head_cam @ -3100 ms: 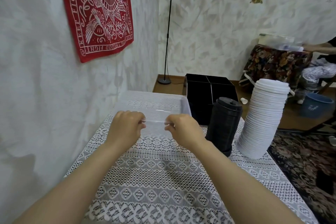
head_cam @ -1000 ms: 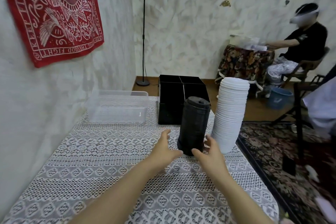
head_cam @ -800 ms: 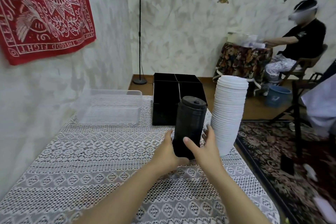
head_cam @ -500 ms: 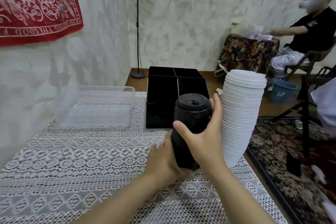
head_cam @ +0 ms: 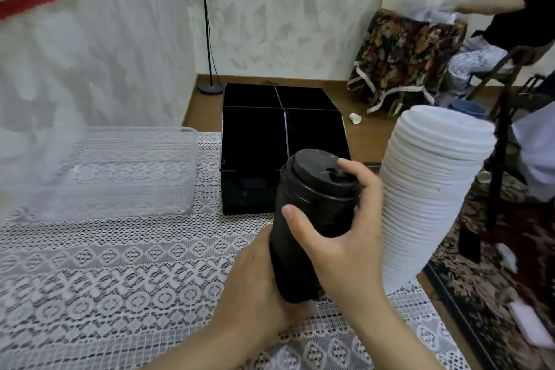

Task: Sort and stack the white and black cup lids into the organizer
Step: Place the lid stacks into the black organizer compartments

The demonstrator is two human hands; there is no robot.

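So: black four-compartment plastic organizer (head_cam: 282, 106), centre frame, looks unfilled, though it's dark inside. The tall stack of white plastic cup lids (head_cam: 426, 189) stands at right. I've got the stack of black plastic cup lids (head_cam: 312, 204) at lower centre, my right hand (head_cam: 339, 240) wrapped round its top and my left hand (head_cam: 255, 285) gripping its base. Sorting is all still to do.

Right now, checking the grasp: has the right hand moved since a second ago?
Yes, upward: the right hand rose from the base of the white lid stack to its middle, now gripping the black lid stack near its top.
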